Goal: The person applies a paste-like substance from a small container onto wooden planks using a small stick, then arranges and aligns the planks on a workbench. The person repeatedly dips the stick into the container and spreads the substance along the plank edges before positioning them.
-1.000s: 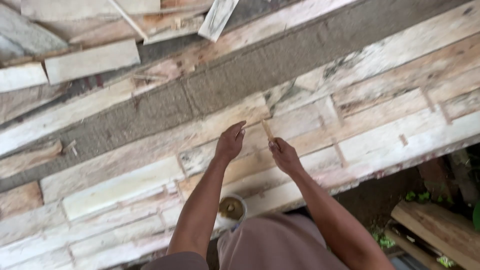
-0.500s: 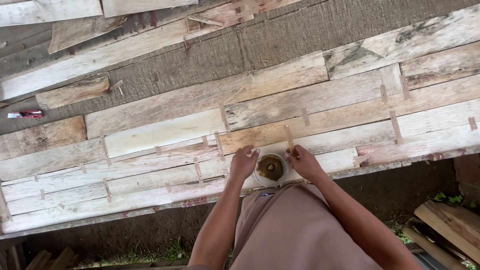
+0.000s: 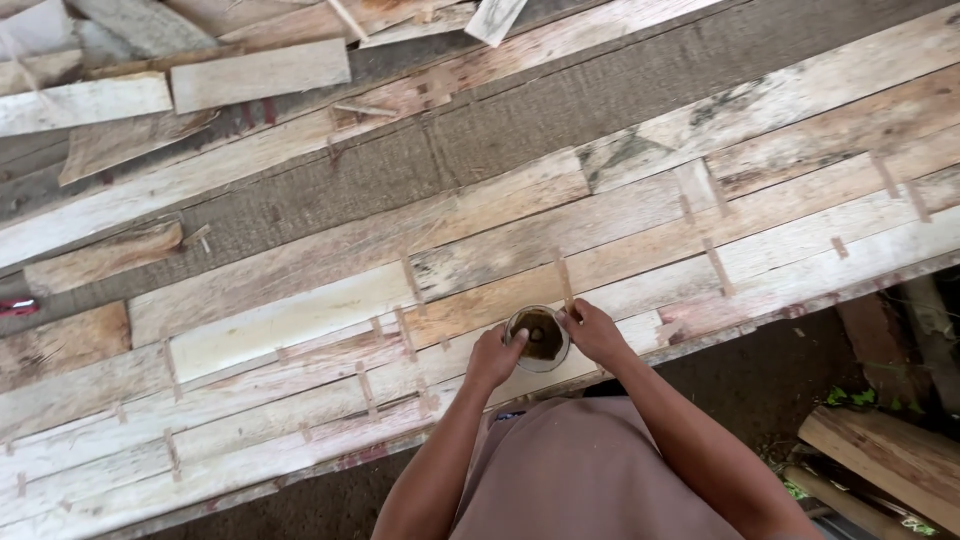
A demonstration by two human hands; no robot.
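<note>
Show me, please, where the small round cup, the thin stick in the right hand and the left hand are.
small round cup [image 3: 540, 338]: head view, on its brownish contents.
thin stick [image 3: 564, 282]: head view, on its shaft above the fingers.
left hand [image 3: 494, 356]: head view, on the back of the hand.

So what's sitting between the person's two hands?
A small round cup of brownish stuff, on the plank bench, seen from the head camera.

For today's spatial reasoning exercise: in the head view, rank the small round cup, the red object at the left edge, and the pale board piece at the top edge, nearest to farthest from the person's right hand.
1. Small round cup: touching the right hand, on its left.
2. Pale board piece: far above, at the top edge.
3. Red object: farthest, at the far left edge.
</note>
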